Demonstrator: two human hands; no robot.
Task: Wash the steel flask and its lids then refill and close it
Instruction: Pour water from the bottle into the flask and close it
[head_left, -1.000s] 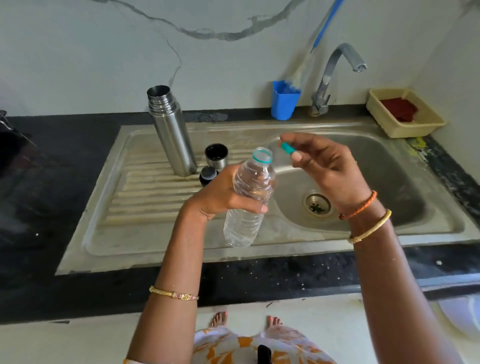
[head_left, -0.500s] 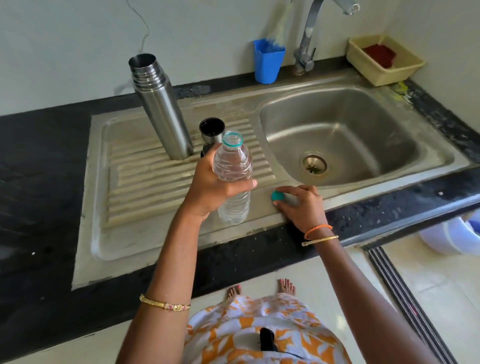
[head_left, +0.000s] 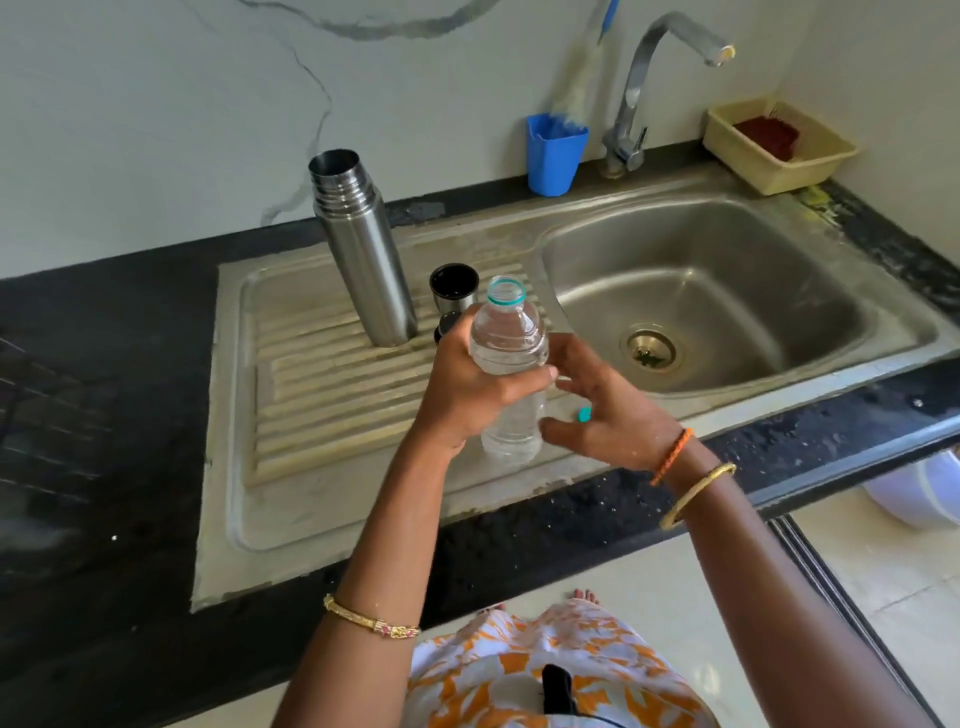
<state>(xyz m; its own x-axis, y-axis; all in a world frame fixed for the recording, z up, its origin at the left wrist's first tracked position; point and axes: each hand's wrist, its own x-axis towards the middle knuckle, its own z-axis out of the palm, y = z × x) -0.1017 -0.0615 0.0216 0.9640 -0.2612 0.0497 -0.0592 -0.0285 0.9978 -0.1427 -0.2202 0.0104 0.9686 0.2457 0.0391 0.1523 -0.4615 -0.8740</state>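
Here the left hand (head_left: 467, 387) grips the uncapped water bottle (head_left: 511, 364) upright; the open steel flask (head_left: 363, 254) stands up-left, nearer it, while the right hand (head_left: 605, 410) hovers open-fingered.

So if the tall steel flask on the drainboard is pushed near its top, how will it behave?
The steel flask is tall and narrow, standing on the ribbed drainboard, so it would probably tip rather than slide. Its mouth is open; if empty, it is likely light. Fallen, the round body would probably roll.

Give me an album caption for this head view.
Left hand holds an uncapped water bottle beside the open steel flask on the sink.
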